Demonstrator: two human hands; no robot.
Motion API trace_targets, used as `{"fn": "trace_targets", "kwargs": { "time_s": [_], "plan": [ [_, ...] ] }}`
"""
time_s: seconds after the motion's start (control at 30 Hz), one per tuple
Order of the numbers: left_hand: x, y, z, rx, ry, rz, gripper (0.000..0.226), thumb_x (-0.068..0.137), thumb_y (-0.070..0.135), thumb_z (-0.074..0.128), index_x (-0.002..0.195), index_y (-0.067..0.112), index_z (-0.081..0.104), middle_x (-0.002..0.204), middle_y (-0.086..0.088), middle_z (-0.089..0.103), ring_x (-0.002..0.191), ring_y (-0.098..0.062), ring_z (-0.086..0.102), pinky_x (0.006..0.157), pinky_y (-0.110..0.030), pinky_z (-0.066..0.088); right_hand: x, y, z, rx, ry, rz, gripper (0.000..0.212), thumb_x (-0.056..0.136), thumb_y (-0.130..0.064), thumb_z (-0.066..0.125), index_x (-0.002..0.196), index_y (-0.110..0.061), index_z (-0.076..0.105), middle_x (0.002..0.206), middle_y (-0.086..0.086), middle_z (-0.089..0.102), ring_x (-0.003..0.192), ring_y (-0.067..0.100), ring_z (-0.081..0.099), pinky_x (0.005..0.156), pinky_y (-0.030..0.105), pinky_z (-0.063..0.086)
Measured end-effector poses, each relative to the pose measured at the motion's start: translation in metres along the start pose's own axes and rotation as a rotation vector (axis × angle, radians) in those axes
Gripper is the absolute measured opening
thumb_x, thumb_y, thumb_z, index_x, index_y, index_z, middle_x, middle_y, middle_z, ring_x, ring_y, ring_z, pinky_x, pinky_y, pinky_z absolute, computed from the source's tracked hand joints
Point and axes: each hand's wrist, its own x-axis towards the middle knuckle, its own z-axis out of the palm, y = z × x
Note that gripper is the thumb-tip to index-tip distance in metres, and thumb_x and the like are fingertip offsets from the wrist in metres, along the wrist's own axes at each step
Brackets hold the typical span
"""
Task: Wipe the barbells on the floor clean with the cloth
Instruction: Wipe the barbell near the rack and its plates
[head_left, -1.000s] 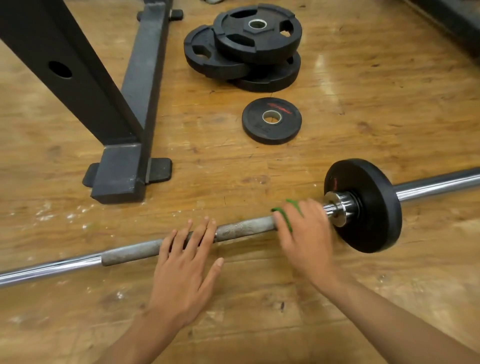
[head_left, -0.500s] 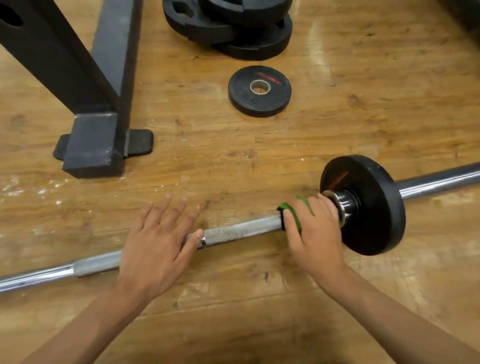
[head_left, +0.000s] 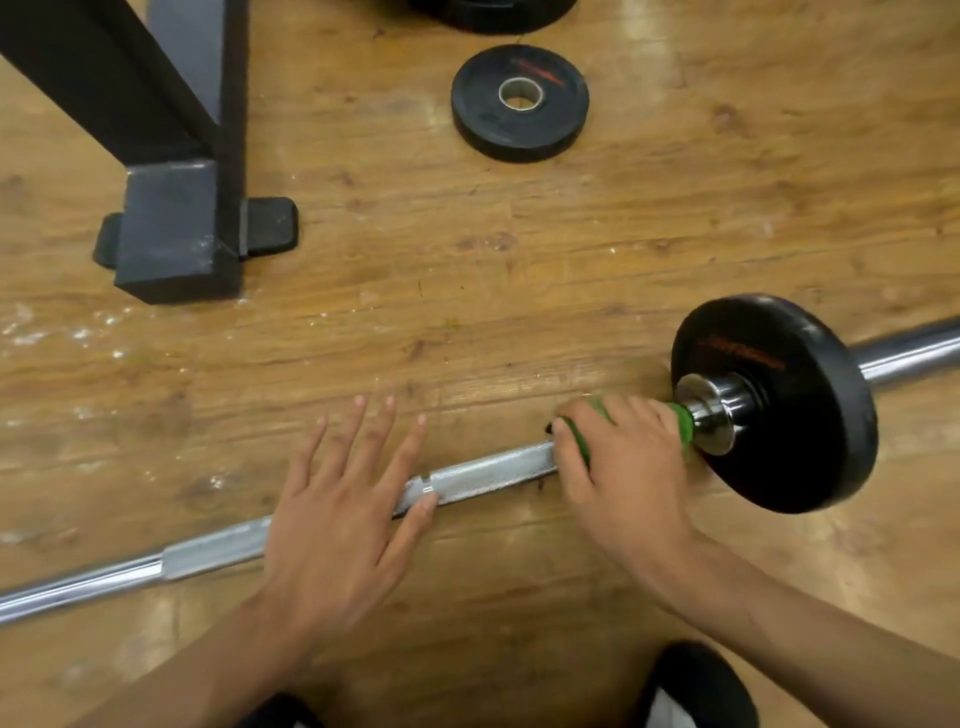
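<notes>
Wooden floor (head_left: 727, 234), scuffed, with pale flecks at 9 o'clock. Barbell (head_left: 488, 475) lies on it, running from 8 o'clock up to 3 o'clock; the middle stretch is knurled, the ends smooth chrome. One black plate (head_left: 810, 452) sits on the sleeve at 3 o'clock, standing on edge, with the chrome collar (head_left: 711, 415) on its inner side. Cloth (head_left: 683, 421), green, is wrapped round the shaft, touching the collar. Right hand (head_left: 628, 478): fingers curled over the cloth and shaft, gripping both, with green showing at either side of the hand. Left hand (head_left: 337, 519): flat, palm down, fingers straight and spread, resting across the shaft at 7 o'clock from the cloth; thumb tip touches the knurling. Bare knurled shaft shows between the two hands. Loose plate (head_left: 519, 130), small and black, lies flat at 12 o'clock, well apart from the bar. Rack foot (head_left: 171, 239), black steel, stands at 10 o'clock. More plates (head_left: 493, 13) are cut off by the top edge.
</notes>
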Motion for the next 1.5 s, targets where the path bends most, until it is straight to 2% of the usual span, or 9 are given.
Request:
{"fn": "trace_targets", "kwargs": {
  "time_s": [0.23,0.43,0.57,0.67,0.77,0.87,1.07,1.3,1.5],
  "plan": [
    [-0.024,0.010,0.007,0.032,0.054,0.068,0.066,0.109,0.053,0.022,0.163,0.016,0.034,0.166,-0.014,0.038,0.156,-0.036,0.030,0.123,-0.058,0.024,-0.034,-0.005,0.002,0.000,-0.140,-0.418,0.039,0.109,-0.045,0.035,0.129,-0.023,0.061,0.100,0.003,0.065,0.090,0.024,0.059,0.084,0.040,0.042],
    [-0.033,0.019,0.018,0.017,0.178,0.013,0.080,0.101,0.054,0.036,0.162,0.002,0.029,0.164,-0.017,0.038,0.154,-0.036,0.033,0.124,-0.057,0.025,-0.038,0.018,-0.009,0.141,0.061,0.196,0.029,0.101,-0.033,0.047,0.101,-0.020,0.073,0.088,-0.005,0.061,0.086,0.022,0.056,0.091,0.039,0.035],
    [-0.027,0.019,0.016,0.031,0.178,-0.013,0.080,0.101,0.055,0.033,0.162,0.002,0.030,0.161,-0.019,0.043,0.153,-0.036,0.034,0.123,-0.059,0.026,-0.030,-0.054,0.004,0.080,-0.130,-0.107,0.027,0.100,-0.038,0.046,0.100,-0.027,0.070,0.086,-0.003,0.063,0.080,0.023,0.059,0.080,0.040,0.038],
    [-0.021,0.014,0.013,0.030,0.176,-0.006,0.079,0.102,0.054,0.034,0.161,0.001,0.031,0.160,-0.020,0.044,0.153,-0.039,0.035,0.123,-0.061,0.027,-0.030,-0.014,-0.001,0.074,-0.152,-0.262,0.033,0.107,-0.042,0.042,0.118,-0.024,0.067,0.099,0.000,0.066,0.090,0.025,0.062,0.086,0.041,0.042],
    [-0.016,0.011,0.013,0.041,0.192,-0.020,0.078,0.101,0.054,0.034,0.160,0.002,0.034,0.163,-0.019,0.040,0.153,-0.040,0.034,0.124,-0.060,0.025,-0.032,0.044,-0.015,0.035,-0.002,-0.053,0.039,0.108,-0.036,0.042,0.121,-0.011,0.069,0.107,0.006,0.066,0.103,0.028,0.060,0.104,0.043,0.040],
    [-0.008,0.008,0.014,0.058,0.214,-0.069,0.080,0.100,0.057,0.035,0.159,0.003,0.038,0.166,-0.018,0.036,0.155,-0.039,0.031,0.125,-0.059,0.022,-0.014,0.008,0.000,0.044,0.051,0.205,0.031,0.102,-0.032,0.044,0.104,-0.016,0.071,0.094,0.003,0.064,0.092,0.029,0.059,0.097,0.047,0.042],
    [0.020,-0.009,0.006,0.088,0.184,-0.079,0.082,0.102,0.061,0.028,0.161,0.006,0.037,0.168,-0.018,0.032,0.158,-0.038,0.023,0.126,-0.060,0.020,0.006,-0.023,0.017,0.023,-0.043,-0.482,0.031,0.104,-0.041,0.048,0.119,-0.021,0.066,0.099,0.003,0.061,0.089,0.026,0.055,0.082,0.039,0.038],
    [0.056,-0.030,-0.001,0.100,0.201,-0.108,0.087,0.102,0.070,0.020,0.162,0.009,0.034,0.170,-0.014,0.030,0.160,-0.033,0.019,0.127,-0.057,0.019,0.051,0.002,0.023,0.044,0.181,0.132,0.029,0.100,-0.035,0.044,0.091,-0.017,0.065,0.080,0.001,0.057,0.078,0.029,0.052,0.084,0.043,0.037],
    [0.088,-0.054,-0.009,0.122,0.204,-0.086,0.082,0.102,0.069,0.025,0.159,0.013,0.043,0.170,-0.014,0.027,0.161,-0.030,0.017,0.128,-0.052,0.016,0.077,-0.030,0.045,-0.078,0.102,-0.486,0.028,0.102,-0.040,0.048,0.117,-0.023,0.065,0.091,0.003,0.061,0.082,0.027,0.056,0.079,0.042,0.041]
  ]
}}
